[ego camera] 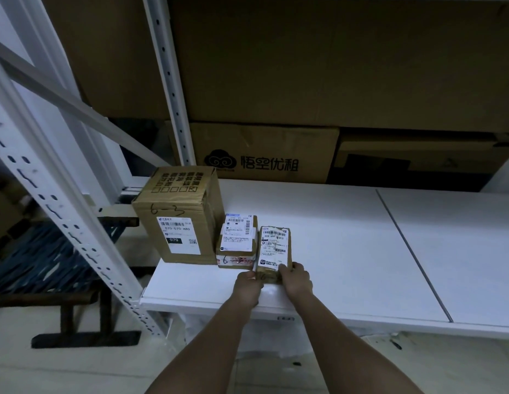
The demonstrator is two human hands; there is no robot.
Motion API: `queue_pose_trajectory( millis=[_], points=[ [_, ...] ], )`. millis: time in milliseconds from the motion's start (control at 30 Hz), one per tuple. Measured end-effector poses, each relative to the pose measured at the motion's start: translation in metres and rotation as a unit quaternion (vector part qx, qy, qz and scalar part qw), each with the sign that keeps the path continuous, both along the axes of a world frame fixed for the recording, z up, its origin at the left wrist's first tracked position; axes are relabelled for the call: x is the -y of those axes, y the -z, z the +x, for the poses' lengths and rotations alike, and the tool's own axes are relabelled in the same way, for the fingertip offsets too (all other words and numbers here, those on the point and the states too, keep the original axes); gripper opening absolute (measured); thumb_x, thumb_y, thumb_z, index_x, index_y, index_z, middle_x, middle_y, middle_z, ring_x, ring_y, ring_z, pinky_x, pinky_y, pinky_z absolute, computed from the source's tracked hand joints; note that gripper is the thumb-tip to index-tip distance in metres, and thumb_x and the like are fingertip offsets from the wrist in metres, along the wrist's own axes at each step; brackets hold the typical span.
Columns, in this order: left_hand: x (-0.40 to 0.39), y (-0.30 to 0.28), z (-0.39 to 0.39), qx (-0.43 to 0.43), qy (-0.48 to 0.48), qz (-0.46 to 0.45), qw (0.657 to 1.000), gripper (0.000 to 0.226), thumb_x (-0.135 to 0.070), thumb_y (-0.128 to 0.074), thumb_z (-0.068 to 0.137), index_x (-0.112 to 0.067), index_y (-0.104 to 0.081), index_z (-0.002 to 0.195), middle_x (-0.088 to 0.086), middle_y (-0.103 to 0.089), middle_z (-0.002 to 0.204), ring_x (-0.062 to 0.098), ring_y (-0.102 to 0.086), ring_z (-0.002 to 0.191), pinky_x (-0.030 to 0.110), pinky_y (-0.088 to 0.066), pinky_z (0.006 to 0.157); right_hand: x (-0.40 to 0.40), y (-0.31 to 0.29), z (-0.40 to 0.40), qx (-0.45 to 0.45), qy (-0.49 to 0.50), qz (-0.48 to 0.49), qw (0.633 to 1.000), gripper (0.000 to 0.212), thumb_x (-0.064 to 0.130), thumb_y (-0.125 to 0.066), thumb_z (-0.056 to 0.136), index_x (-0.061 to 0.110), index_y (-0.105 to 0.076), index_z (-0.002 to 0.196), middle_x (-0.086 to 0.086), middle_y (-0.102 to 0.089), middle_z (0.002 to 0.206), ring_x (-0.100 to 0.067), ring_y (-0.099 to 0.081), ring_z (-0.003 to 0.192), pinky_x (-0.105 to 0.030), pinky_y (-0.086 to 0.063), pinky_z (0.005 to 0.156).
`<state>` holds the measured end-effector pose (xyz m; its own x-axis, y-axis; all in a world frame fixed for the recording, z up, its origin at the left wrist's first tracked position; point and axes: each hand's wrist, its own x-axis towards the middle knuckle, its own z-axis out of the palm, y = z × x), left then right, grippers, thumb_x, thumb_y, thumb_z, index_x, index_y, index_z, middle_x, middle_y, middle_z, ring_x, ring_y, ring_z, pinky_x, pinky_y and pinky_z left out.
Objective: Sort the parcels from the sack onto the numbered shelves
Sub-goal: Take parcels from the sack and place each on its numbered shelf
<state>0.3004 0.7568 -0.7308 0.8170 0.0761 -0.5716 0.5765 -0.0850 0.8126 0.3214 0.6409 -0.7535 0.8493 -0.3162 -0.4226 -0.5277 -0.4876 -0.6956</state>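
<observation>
Setting a third small parcel (273, 251) on the shelf (347, 251), left hand (247, 288) and right hand (296, 280) clasp its near end; two boxes already stand at nine o'clock; sack unseen.

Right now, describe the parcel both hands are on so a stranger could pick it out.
Start at the white shelf, where three parcels stand in a row at its left end. The tall brown carton is leftmost, a small white-labelled box sits in the middle, and the held parcel is rightmost. It alone is a slim brown packet gripped at its near end by the left hand and right hand.
</observation>
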Motion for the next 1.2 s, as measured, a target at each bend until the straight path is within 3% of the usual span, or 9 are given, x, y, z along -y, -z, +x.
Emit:
queue_pose_trajectory(
  millis=[267,500,733,933,1200],
  points=[
    [0.003,0.001,-0.001,-0.001,0.019,0.013,1.000,0.025,0.003,-0.040,0.090,-0.011,-0.055,0.105,0.008,-0.044,0.070,0.015,-0.037,0.057,0.023,-0.030,0.053,0.001,-0.003,-0.005,0.018,0.028,0.038,0.999,0.043,0.032,-0.045,0.099,0.007,-0.044,0.133,-0.017,-0.055,0.132,-0.036,-0.052,0.120,-0.037,-0.040,0.100],
    [0.008,-0.003,0.004,0.002,0.010,0.015,1.000,0.021,-0.001,-0.039,0.091,-0.014,-0.048,0.078,0.007,-0.042,0.069,0.016,-0.035,0.058,0.024,-0.030,0.053,0.002,-0.004,-0.002,0.024,0.054,0.098,0.993,0.023,0.026,-0.049,0.094,0.014,-0.034,0.108,-0.015,-0.058,0.121,-0.033,-0.056,0.111,-0.043,-0.044,0.097],
    [0.012,-0.004,0.008,0.002,0.018,0.008,1.000,0.020,-0.010,-0.041,0.096,-0.018,-0.044,0.078,0.004,-0.040,0.068,0.014,-0.034,0.057,0.023,-0.030,0.053,-0.001,-0.008,0.000,0.037,0.060,0.092,0.993,0.038,0.022,-0.048,0.094,0.007,-0.042,0.128,-0.016,-0.056,0.127,-0.034,-0.056,0.113,-0.040,-0.046,0.096],
    [0.014,-0.003,0.011,-0.003,0.009,-0.006,1.000,0.016,-0.012,-0.041,0.097,-0.019,-0.046,0.082,0.004,-0.044,0.074,0.013,-0.037,0.061,0.023,-0.032,0.055,-0.001,-0.010,-0.002,0.044,0.047,0.090,0.994,0.041,0.024,-0.047,0.095,0.007,-0.042,0.132,-0.018,-0.053,0.131,-0.036,-0.054,0.117,-0.044,-0.044,0.101],
    [0.015,-0.003,0.012,-0.013,0.028,0.004,1.000,0.021,-0.003,-0.040,0.094,-0.020,-0.046,0.105,0.008,-0.047,0.088,0.019,-0.044,0.079,0.024,-0.038,0.060,-0.002,-0.013,-0.006,0.037,0.014,0.078,0.996,0.048,0.026,-0.053,0.091,0.010,-0.042,0.135,-0.017,-0.053,0.131,-0.035,-0.052,0.119,-0.042,-0.043,0.102]
  ],
)
